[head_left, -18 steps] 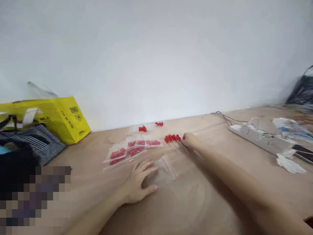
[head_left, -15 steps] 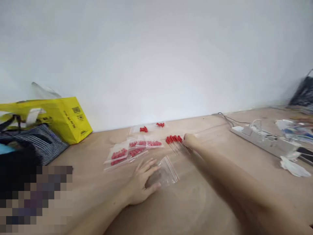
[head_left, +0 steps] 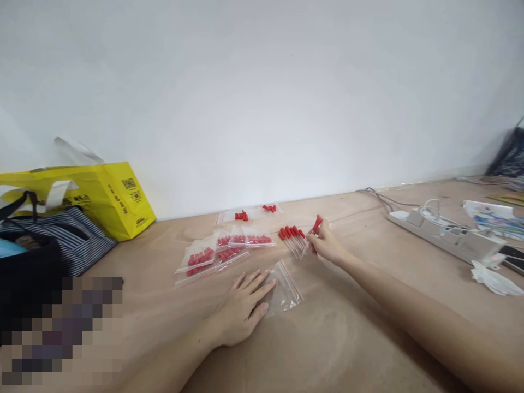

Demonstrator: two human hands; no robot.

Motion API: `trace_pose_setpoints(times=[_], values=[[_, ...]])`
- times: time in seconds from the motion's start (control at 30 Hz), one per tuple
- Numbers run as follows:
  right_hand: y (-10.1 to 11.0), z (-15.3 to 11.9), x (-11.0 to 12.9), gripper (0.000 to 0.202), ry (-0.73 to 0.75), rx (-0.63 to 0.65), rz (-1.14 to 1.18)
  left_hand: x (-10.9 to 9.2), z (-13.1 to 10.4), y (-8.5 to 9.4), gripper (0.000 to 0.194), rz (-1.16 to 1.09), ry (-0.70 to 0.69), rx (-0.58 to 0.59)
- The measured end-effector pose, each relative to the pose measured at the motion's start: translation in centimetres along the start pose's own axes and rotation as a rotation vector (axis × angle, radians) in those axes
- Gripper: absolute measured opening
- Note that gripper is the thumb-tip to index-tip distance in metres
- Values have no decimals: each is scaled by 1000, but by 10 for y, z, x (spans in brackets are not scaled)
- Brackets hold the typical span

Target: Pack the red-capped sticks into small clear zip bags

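My left hand (head_left: 245,308) lies open and flat, fingers spread, over the left part of a clear zip bag (head_left: 287,289) on the brown surface. Farther back, my right hand (head_left: 325,244) is closed in a pinch on a dropper (head_left: 317,222), whose red rubber bulb sticks up above the fingers. Just left of that hand, several droppers (head_left: 291,233) lie side by side, red bulbs away from me and clear tubes toward me. Zip bags (head_left: 200,259) holding more red-bulbed droppers lie overlapping beyond my left hand.
Two bags with red pieces (head_left: 241,216) lie against the wall. A yellow bag (head_left: 131,202) and a striped bag (head_left: 88,240) stand at the left. On the right are a white power strip (head_left: 446,237) with cables and a crumpled tissue (head_left: 495,279).
My right hand has lifted a dropper beside the row, raising its red bulb into view. My left hand has shifted slightly right on the clear bag.
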State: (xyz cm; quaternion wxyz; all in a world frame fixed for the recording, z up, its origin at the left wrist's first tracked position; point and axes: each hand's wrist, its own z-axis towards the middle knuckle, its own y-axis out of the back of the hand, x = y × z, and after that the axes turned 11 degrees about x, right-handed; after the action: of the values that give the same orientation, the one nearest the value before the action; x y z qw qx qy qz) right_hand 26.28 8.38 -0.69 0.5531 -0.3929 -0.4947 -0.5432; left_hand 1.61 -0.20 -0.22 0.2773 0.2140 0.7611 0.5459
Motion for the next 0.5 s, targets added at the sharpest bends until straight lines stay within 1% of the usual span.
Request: trace_pose_setpoints(times=[0.03, 0.1, 0.2, 0.3, 0.4, 0.5], values=[[-5, -5, -3, 65, -6, 2, 81, 0, 0, 0, 44, 0, 1, -3], [-14, -11, -10, 68, -17, -3, 142, 1, -1, -1, 45, -1, -1, -12], [-23, -13, -18, 62, 24, -65, 207, 1, -1, -3, 45, 0, -5, -25], [-28, -13, -22, 55, 27, -90, 237, 2, 0, -4, 44, -3, -4, -31], [-34, -17, -21, 46, 7, -58, 279, 2, 1, -4, 44, -5, -3, -35], [-42, -23, -19, 39, -12, 6, 304, 1, 0, -3, 44, -3, 2, -36]])
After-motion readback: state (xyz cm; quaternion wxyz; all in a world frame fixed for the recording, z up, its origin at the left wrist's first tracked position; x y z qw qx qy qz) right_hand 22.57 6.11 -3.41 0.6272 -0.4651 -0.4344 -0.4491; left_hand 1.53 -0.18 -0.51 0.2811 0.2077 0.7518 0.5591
